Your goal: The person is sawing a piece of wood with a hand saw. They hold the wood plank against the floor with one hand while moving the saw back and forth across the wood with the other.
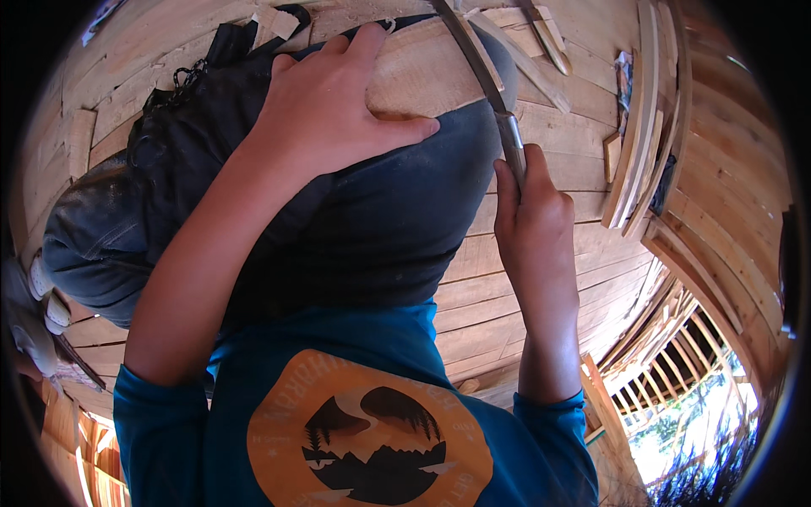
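Observation:
My left hand (329,106) lies flat, fingers spread, pressing a short piece of pale wood (422,72) against my raised knee in dark trousers (380,220). My right hand (532,220) is closed around the handle of a long metal blade (481,63). The blade runs up and to the left, and its edge rests on the right end of the wood piece. A blue shirt with an orange round print (363,431) fills the lower middle of the view.
A plank floor (541,279) spreads underneath. Loose wooden slats (642,127) lean at the right, with small offcuts (545,29) near the top. A wooden railing (676,355) opens to daylight at the lower right. Light shoes (38,296) show at the left edge.

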`<act>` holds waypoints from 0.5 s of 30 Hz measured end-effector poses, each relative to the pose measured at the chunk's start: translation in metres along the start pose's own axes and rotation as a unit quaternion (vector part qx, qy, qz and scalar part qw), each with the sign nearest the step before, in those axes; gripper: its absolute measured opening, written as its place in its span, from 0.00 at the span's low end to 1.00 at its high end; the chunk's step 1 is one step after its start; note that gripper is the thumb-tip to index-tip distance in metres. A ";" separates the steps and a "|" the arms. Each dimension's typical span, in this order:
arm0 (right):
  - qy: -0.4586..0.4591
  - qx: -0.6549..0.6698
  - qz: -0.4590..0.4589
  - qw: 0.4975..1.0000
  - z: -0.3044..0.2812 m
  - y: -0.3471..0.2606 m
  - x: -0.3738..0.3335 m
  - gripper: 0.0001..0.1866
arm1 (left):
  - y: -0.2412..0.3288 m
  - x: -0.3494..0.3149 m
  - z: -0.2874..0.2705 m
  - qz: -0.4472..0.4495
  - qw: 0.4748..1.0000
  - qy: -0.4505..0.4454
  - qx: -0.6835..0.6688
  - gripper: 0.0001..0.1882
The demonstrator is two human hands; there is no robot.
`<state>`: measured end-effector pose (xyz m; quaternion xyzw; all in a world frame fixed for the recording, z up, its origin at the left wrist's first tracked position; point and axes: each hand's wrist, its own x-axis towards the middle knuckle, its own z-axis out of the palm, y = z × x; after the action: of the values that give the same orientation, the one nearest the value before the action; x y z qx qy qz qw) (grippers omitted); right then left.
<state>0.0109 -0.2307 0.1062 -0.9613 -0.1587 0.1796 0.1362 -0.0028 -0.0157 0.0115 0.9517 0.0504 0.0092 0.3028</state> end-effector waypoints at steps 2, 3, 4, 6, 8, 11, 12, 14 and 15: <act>-0.006 0.015 0.006 1.000 -0.003 0.004 -0.010 0.06 | 0.010 0.000 0.000 -0.016 0.999 -0.034 0.023 0.46; -0.022 0.005 0.033 0.999 -0.007 0.009 -0.021 0.05 | 0.014 0.001 -0.001 -0.026 0.998 -0.050 0.037 0.46; -0.023 0.002 0.035 0.999 -0.010 0.012 -0.035 0.05 | 0.013 0.000 -0.003 -0.036 0.997 -0.056 0.032 0.46; -0.019 -0.004 0.052 0.998 -0.011 0.013 -0.044 0.05 | 0.015 0.000 -0.003 -0.023 0.997 -0.059 0.039 0.47; -0.016 0.000 0.061 0.998 -0.009 0.005 -0.037 0.05 | 0.013 -0.002 0.001 -0.007 0.999 -0.033 0.032 0.46; 0.012 -0.036 -0.020 0.999 -0.001 -0.002 -0.001 0.05 | 0.006 -0.003 0.005 0.010 1.000 0.008 0.000 0.46; 0.011 -0.014 -0.019 1.000 0.002 -0.003 0.007 0.05 | 0.006 -0.001 -0.002 -0.003 1.000 -0.006 0.001 0.46; -0.024 -0.025 0.026 0.999 -0.007 0.000 -0.010 0.06 | 0.007 -0.001 -0.005 -0.017 0.999 -0.033 0.001 0.46; -0.041 -0.027 0.042 0.998 -0.012 0.003 -0.022 0.06 | 0.008 -0.001 -0.002 -0.022 0.999 -0.043 0.006 0.46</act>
<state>-0.0031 -0.2437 0.1228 -0.9622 -0.1287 0.2200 0.0959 -0.0027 -0.0210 0.0176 0.9516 0.0578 -0.0388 0.2992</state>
